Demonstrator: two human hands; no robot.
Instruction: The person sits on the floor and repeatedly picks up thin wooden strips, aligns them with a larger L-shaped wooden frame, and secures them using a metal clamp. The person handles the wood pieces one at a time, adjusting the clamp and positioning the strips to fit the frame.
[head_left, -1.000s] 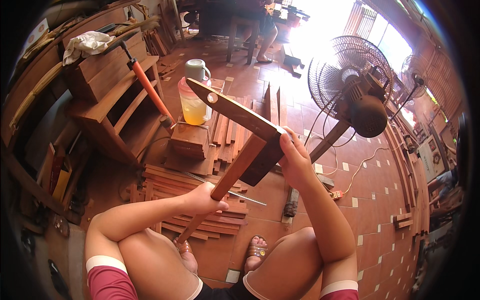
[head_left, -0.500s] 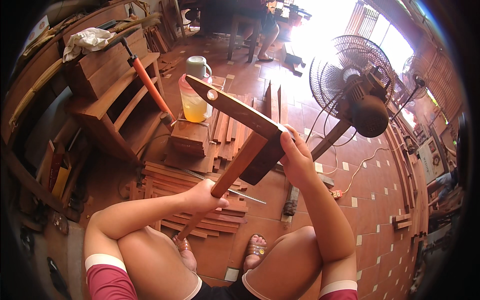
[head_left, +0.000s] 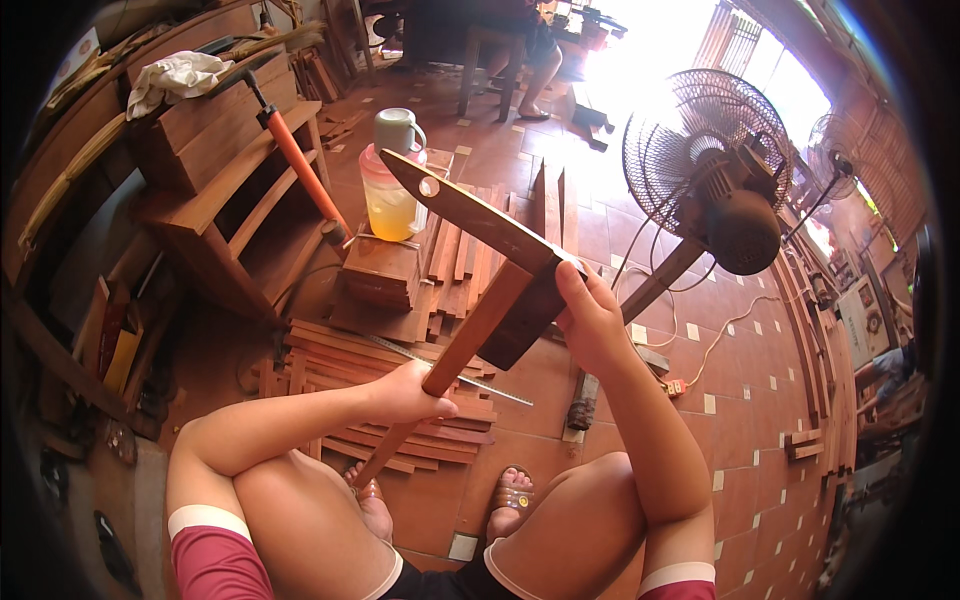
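My left hand (head_left: 410,392) is wrapped round a long wooden strip (head_left: 476,328), which slants up and away from between my knees. In my right hand (head_left: 594,312) is an L-shaped try square (head_left: 470,212), gripped at its corner. Its long arm, tapered and pierced by a round hole near the tip, reaches toward the far left. The square's broad, dark arm lies along the right side of the strip. The strip's far end meets the long arm at the inside corner. My right thumb presses on the corner; the other fingers are partly hidden behind it.
Stacked wooden strips (head_left: 400,440) and a steel ruler (head_left: 480,387) lie before my feet. A jug of yellow drink (head_left: 392,205) stands on a wooden block. Right are a standing fan (head_left: 735,190) and a cord with a socket block (head_left: 676,387). An orange pump (head_left: 300,165) leans on wooden furniture.
My hands, the strip and the square hold nearly the same pose. The square's tip has shifted very slightly right, and the background has moved a little in view.
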